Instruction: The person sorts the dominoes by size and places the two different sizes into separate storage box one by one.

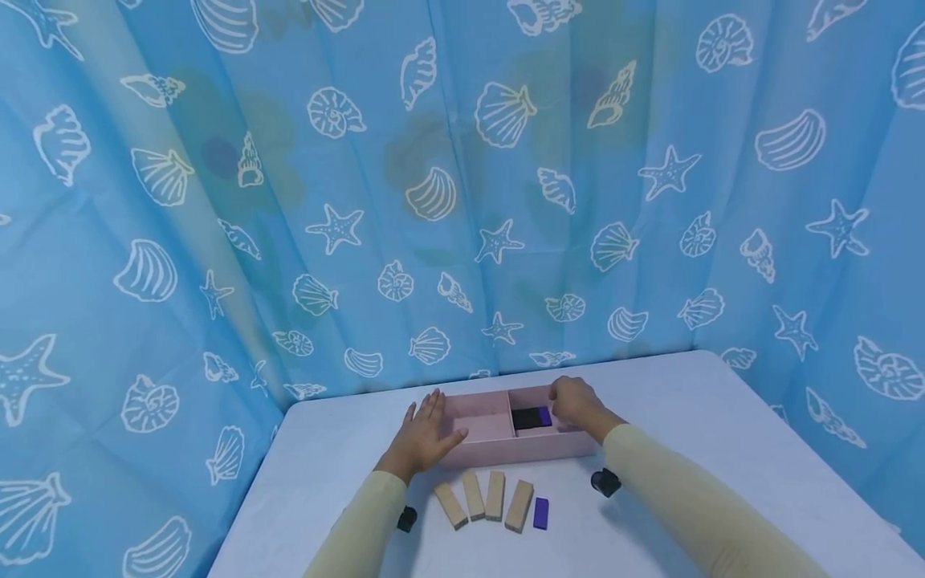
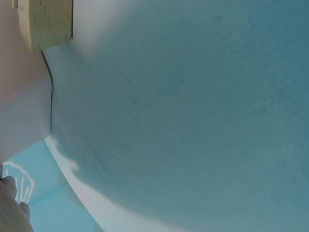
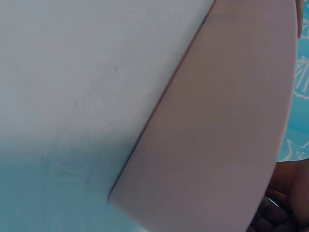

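Observation:
A pink box (image 1: 520,451) with a divider stands on the table, its long wall facing me. Across its left end lies my left hand (image 1: 422,437), fingers spread and straight, thumb over the front rim. My right hand (image 1: 576,401) reaches into the right compartment with bent fingers; I cannot tell whether it holds anything. Beside it in that compartment lie black blocks (image 1: 525,418) and a purple block (image 1: 545,416). In the right wrist view, the right hand (image 3: 292,193) shows partly behind the box wall (image 3: 207,116).
Several wooden blocks (image 1: 495,495) lie in a row before the box, with another purple block (image 1: 541,514) at their right. A wooden block's end (image 2: 48,24) shows in the left wrist view. A blue shell-print curtain (image 1: 462,201) hangs behind the white table (image 1: 679,401).

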### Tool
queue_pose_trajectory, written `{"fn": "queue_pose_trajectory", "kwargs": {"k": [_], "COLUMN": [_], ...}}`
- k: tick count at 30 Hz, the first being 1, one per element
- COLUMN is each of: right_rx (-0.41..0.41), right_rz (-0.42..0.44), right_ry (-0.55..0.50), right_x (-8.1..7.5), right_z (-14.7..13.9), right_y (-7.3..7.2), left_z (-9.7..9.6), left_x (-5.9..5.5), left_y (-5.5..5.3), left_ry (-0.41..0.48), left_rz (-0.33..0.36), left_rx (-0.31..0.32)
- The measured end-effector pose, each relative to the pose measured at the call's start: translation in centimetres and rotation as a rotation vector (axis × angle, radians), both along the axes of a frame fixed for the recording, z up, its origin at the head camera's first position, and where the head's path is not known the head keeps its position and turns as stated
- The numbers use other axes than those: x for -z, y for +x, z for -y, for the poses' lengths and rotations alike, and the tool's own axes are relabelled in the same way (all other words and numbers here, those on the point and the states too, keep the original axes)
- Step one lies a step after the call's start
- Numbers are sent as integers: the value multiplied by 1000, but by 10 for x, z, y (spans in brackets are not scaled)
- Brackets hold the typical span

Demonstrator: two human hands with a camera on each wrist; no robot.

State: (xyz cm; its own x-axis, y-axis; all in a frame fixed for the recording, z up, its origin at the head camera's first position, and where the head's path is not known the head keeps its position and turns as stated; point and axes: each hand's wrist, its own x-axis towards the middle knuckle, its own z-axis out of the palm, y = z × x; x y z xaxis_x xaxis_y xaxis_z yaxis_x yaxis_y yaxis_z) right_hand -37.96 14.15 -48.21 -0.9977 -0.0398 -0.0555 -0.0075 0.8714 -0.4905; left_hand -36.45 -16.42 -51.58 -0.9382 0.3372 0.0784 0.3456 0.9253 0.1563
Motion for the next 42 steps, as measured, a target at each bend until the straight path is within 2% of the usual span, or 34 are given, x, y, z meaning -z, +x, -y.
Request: {"fn": "queue_pose_trajectory", "kwargs": {"k": [7,14,20,25,42], "right_rx": [-24,-15,-27,-70,-57], "right_rz": [-26,-28,-68,-115,-165], "right_ry": [-7,-42,-85,-97,-145], "right_x": [-10,-13,-17,-22,-21], "right_z": [-2,0,-1,-6,-15], "right_y": [12,24,35,43,66], "left_z": [0,1,2,2,-2], "left_x": [-1,1,2,3,1], "left_y": [0,1,4,1,1], "left_ry": [5,27,27,18,11], "left_rz": [-6,6,0,-11,-8], "left_rx": [1,0,6,6,-10]}}
